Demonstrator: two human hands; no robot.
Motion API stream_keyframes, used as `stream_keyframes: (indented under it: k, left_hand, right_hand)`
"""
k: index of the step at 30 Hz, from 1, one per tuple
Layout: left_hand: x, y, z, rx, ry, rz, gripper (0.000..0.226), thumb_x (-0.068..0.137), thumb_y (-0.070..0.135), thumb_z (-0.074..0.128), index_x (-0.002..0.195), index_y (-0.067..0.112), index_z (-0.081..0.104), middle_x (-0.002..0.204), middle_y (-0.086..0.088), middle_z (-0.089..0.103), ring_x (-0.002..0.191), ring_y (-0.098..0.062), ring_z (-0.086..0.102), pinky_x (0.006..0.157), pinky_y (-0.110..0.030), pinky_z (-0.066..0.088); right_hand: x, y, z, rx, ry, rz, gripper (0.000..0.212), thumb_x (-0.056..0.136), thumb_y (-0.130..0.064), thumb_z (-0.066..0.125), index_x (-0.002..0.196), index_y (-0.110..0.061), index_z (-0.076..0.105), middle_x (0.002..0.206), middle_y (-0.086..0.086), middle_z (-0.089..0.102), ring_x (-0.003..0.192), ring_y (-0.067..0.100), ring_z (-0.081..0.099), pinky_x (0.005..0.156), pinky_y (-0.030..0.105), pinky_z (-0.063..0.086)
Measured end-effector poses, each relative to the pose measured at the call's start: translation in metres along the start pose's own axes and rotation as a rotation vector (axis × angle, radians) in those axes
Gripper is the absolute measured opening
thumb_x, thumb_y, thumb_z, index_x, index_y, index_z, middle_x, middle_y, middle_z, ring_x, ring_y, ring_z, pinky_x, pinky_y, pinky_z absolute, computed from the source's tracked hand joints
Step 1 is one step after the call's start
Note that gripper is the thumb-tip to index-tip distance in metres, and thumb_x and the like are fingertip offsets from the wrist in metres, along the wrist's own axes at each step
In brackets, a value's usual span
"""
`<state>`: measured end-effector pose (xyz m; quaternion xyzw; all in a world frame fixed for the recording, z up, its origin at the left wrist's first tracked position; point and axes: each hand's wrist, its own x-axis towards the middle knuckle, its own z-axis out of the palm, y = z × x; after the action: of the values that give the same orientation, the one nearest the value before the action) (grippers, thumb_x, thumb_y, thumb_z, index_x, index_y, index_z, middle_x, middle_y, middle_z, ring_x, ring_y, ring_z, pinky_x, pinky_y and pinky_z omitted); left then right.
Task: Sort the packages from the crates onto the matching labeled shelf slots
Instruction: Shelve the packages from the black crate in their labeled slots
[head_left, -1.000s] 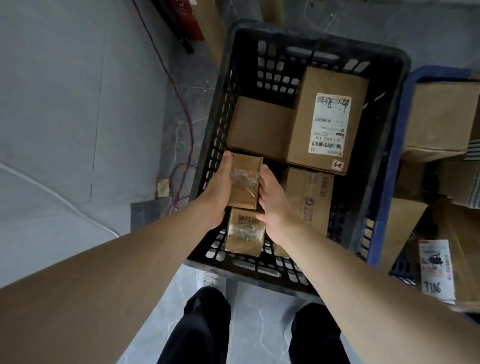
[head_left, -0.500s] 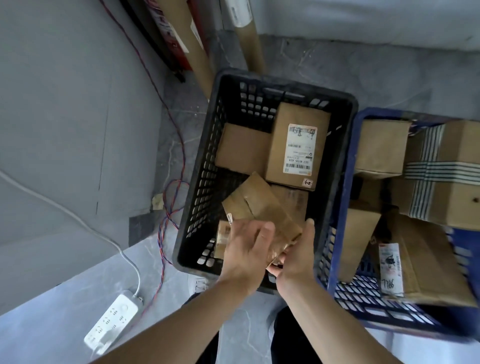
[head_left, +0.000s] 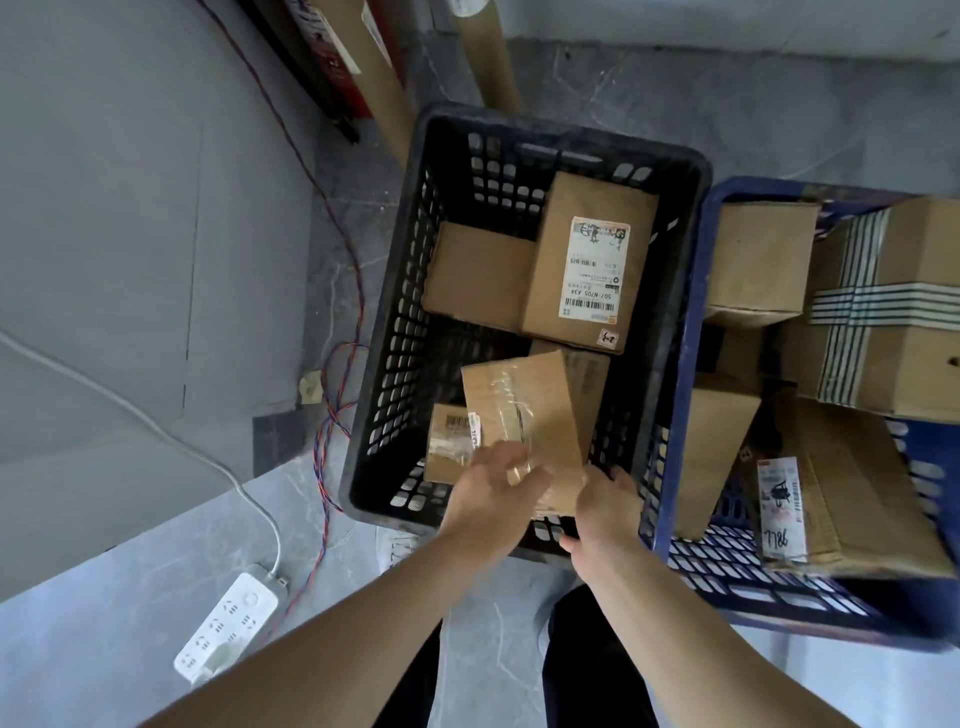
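Left hand (head_left: 493, 483) lies over the near end of a flat box (head_left: 524, 410), fingers curled onto its taped top. Right hand (head_left: 605, 512) grips the near right corner, fingers tucked underneath. The hands are close together, both clamped on the box. Box held at a slant above the near part of the black crate (head_left: 410, 291), over a small box (head_left: 447, 441) lying inside. A labelled box (head_left: 592, 265) and a plain box (head_left: 478, 275) sit at the far end. Blue crate (head_left: 693, 338) stands hard against the right side, holding more packages. Risk: grip is at one end only, so the free end could sag and the box twist out, dropping back in. Its edge sticker is unreadable from here; a misread would mean the wrong slot. No shelf in view.
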<state>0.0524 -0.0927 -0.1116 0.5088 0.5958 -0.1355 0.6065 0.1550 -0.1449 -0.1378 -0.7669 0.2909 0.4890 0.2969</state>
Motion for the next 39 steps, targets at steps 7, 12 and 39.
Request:
stream_keyframes:
  k: [7,12,39]
  left_hand:
    - [0.039,0.020,-0.033,-0.322,0.053,-0.227,0.083,0.089,0.068,0.053,0.156,0.044,0.010,0.151,-0.005,0.043,0.099,-0.032,0.067,0.095,-0.053,0.052]
    - [0.046,0.023,-0.038,-0.393,-0.053,-0.318,0.083,0.089,0.082,0.034,0.158,0.039,0.017,0.161,-0.001,0.033,0.093,-0.038,0.065,0.101,-0.066,0.037]
    - [0.015,0.037,-0.039,-0.683,-0.067,-0.234,0.030,0.084,0.005,0.044,0.103,0.015,0.065,0.094,-0.008,0.061,0.091,-0.027,0.054,0.083,-0.044,0.046]
  right_hand:
    - [0.014,0.000,-0.013,-0.189,-0.118,-0.096,0.050,0.102,-0.004,0.046,0.147,-0.025,0.047,0.110,-0.006,0.061,0.092,0.016,0.054,0.076,0.031,0.042]
    - [0.009,0.003,-0.018,-0.297,-0.328,-0.153,0.076,0.058,-0.004,0.059,0.131,-0.021,0.055,0.101,-0.002,0.066,0.090,0.016,0.058,0.069,0.032,0.041]
    - [-0.017,-0.010,-0.022,0.062,-0.257,-0.444,0.039,0.104,-0.030,0.061,0.093,0.008,0.061,0.084,0.021,0.066,0.080,0.033,0.060,0.077,0.048,0.050]
